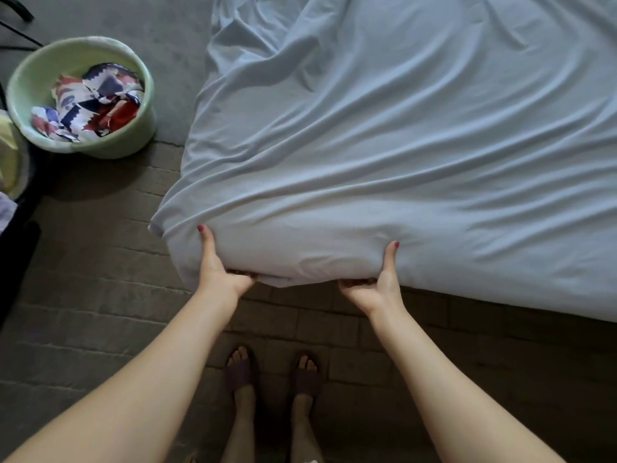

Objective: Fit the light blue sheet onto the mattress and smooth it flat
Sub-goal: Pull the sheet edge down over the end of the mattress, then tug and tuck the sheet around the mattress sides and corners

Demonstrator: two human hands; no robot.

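Observation:
The light blue sheet [384,145] covers the mattress, whose near left corner is wrapped in it; long wrinkles run across the top. My left hand [218,269] grips the sheet-covered near edge of the mattress by the corner, thumb up on the side, fingers curled underneath and hidden. My right hand [379,282] grips the same edge a little to the right in the same way. The mattress itself is hidden under the sheet.
A pale green basin [40,75] holding patterned red, white and blue cloth stands on the floor at the left. The floor is brick-patterned [100,295]. My feet in dark slippers [273,372] stand just before the mattress edge. Dark furniture lies at the far left.

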